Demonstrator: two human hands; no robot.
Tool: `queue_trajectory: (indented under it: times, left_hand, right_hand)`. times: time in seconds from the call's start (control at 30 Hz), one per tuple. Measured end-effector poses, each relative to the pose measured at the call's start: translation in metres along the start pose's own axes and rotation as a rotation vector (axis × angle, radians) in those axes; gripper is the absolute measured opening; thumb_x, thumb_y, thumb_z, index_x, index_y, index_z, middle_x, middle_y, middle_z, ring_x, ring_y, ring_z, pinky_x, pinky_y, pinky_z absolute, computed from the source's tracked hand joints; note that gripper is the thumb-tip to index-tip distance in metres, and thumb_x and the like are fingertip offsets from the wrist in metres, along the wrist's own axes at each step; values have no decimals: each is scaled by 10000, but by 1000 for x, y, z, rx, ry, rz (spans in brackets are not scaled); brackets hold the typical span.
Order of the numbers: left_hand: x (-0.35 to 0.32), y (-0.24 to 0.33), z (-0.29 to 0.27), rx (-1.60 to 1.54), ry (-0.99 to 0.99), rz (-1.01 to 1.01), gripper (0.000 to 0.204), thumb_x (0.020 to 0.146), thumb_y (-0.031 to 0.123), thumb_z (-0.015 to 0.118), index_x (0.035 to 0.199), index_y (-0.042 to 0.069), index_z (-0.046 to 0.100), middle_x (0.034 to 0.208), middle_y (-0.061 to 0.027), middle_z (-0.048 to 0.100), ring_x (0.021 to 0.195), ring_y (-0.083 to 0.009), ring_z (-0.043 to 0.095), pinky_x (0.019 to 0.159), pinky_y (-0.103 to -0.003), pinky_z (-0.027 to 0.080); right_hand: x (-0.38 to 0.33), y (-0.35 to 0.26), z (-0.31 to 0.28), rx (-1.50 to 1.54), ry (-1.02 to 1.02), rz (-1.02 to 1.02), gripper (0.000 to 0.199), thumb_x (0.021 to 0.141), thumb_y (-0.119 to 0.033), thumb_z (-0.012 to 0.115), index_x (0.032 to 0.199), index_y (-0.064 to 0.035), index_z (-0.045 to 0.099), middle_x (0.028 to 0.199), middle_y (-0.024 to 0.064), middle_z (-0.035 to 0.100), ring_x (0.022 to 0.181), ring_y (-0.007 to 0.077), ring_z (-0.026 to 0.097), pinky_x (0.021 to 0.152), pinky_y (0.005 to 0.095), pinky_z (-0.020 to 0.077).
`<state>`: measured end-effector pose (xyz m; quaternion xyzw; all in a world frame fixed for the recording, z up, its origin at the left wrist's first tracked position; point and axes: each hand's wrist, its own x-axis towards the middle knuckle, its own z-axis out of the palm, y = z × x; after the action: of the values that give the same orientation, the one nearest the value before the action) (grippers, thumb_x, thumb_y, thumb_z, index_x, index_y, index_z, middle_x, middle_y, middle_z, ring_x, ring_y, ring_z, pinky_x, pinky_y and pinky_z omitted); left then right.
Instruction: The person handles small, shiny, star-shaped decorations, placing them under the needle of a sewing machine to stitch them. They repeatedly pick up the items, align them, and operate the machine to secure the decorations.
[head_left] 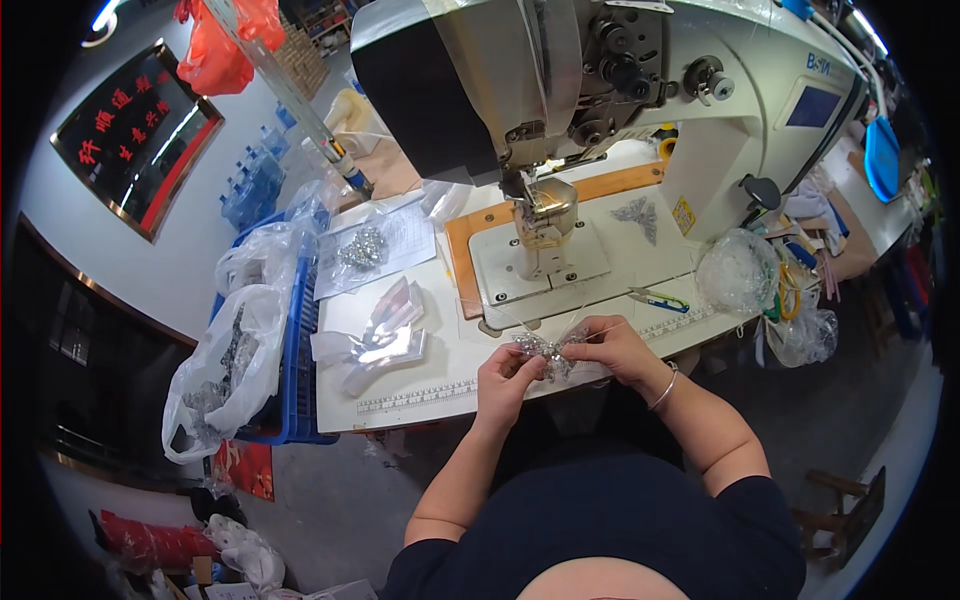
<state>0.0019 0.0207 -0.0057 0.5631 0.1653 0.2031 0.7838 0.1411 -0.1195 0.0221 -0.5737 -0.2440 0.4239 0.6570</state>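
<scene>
Ornament (pixel 551 360), silver, sparkly and butterfly-shaped, sits between both hands at the front edge of the white worktable (pixel 455 365), just in front of the white post-bed sewing machine (pixel 735 130). Left hand (pixel 507 381): thumb and forefinger closed on its left side. Right hand (pixel 614 350): thumb and fingers pinching its right side. Can't tell whether its underside touches the table. Thin pale strands run up from it.

Handling, my read: light, bendy across the middle, surface bumpy rather than slick, so grip should be fine. Weak spots likely the wing tips and the strands; a hard squeeze or tug could distort it. Best hold: light pinch each side near the body, as now, strands kept free.

Similar silver wing-shaped piece (pixel 637 217) lies right of the post. Clear glossy plastic film (pixel 390 338) is to the left, white ruler strip (pixel 415 397) along the edge.
</scene>
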Motion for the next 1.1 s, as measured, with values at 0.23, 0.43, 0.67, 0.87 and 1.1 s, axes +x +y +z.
queue_trajectory:
  times: [0.23, 0.43, 0.67, 0.87, 1.1]
  left_hand:
    - [-2, -3, 2, -21, 34, -5, 221, 825, 37, 638, 1017, -24, 547, 883, -85, 631, 767, -128, 591, 668, -249, 490]
    - [-5, -4, 2, 11, 27, 35, 238, 819, 46, 655, 1012, -29, 538, 861, -91, 632, 732, -131, 590, 669, -253, 492]
    - [-6, -4, -2, 19, -2, 12, 242, 823, 34, 643, 1026, -28, 528, 887, -92, 623, 764, -143, 594, 691, -271, 506]
    - [-2, -8, -18, -277, -144, -164, 385, 824, 148, 656, 1128, -20, 489, 1067, -133, 579, 950, -219, 583, 832, -344, 493]
    - [-14, -3, 2, -647, -530, 140, 1046, 687, 445, 763, 1426, 19, 156, 1428, -163, 294, 1333, -275, 275, 1104, -458, 191]
  right_hand:
    - [2, 4, 0, -36, 19, -4, 199, 737, -118, 741, 859, 13, 654, 765, 52, 662, 680, 95, 598, 640, 224, 467]
    - [0, 3, 1, -10, 19, 3, 184, 740, -106, 737, 856, 10, 654, 767, 55, 664, 680, 92, 603, 634, 221, 470]
    - [-1, 0, 3, 6, 7, 24, 175, 742, -92, 733, 859, 9, 651, 783, 53, 664, 694, 97, 607, 645, 221, 473]
    - [3, -2, -2, -42, -25, 24, 167, 746, -74, 725, 868, 13, 652, 792, 63, 665, 712, 104, 611, 666, 234, 482]
    - [1, -23, 10, 141, -27, -95, 202, 748, -60, 721, 912, 25, 639, 834, 81, 665, 757, 124, 616, 711, 247, 488]
